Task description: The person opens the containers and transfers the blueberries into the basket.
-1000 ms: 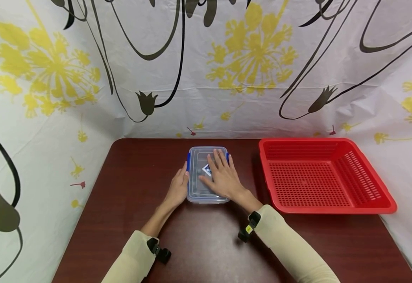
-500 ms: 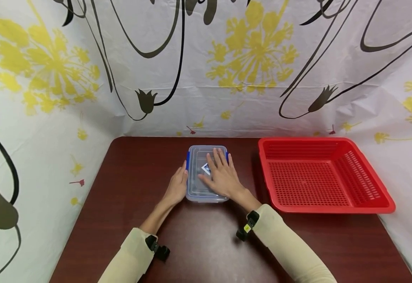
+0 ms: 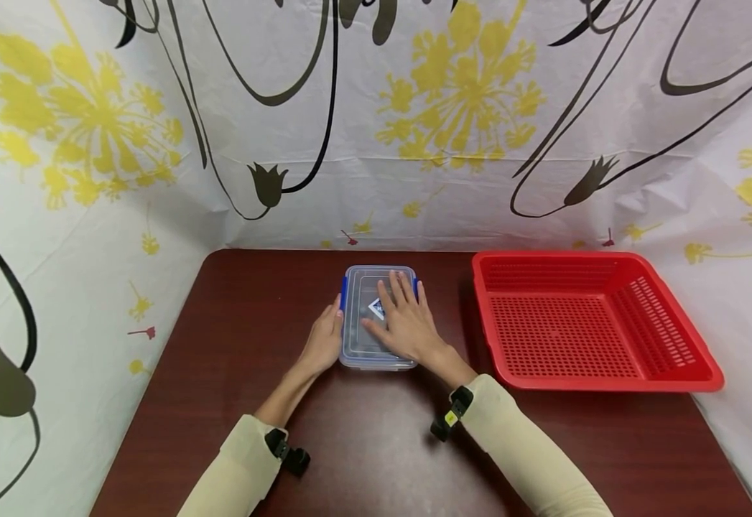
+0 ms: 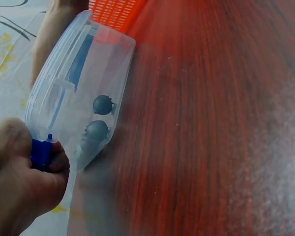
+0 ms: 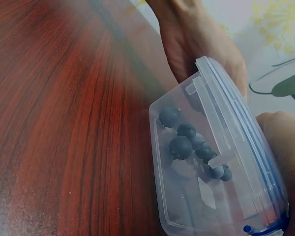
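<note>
The left grip (image 3: 324, 339) is clamped on the left long side of a clear rectangular plastic box (image 4: 105, 61), its fingers curled at the blue plastic latch (image 4: 41, 153) there. The right grip (image 3: 408, 327) lies flat, fingers fanned apart and clasping nothing, on the box's clear ribbed lid (image 3: 359, 343). So the box sits directly between the two: immediately right of the left grip and beneath the right one, both touching it. Its long axis runs away from the person, and the left grip lies roughly along it.

The right grip covers much of the lid's right half, its thumb pointing across just below a white-and-blue diamond-shaped label (image 3: 378, 309); the little finger is just beside the right-hand latch. Inside, several dark blue-grey balls (image 5: 180, 148) of differing sizes lie low in the box.

The box rests on a dark red-brown wood-grain table (image 3: 376, 445). To its right, apart from it, is a red perforated plastic basket (image 3: 608, 383), beside the beige right sleeve (image 3: 524, 438). Behind the table hangs a white floral-print cloth (image 3: 363, 143).
</note>
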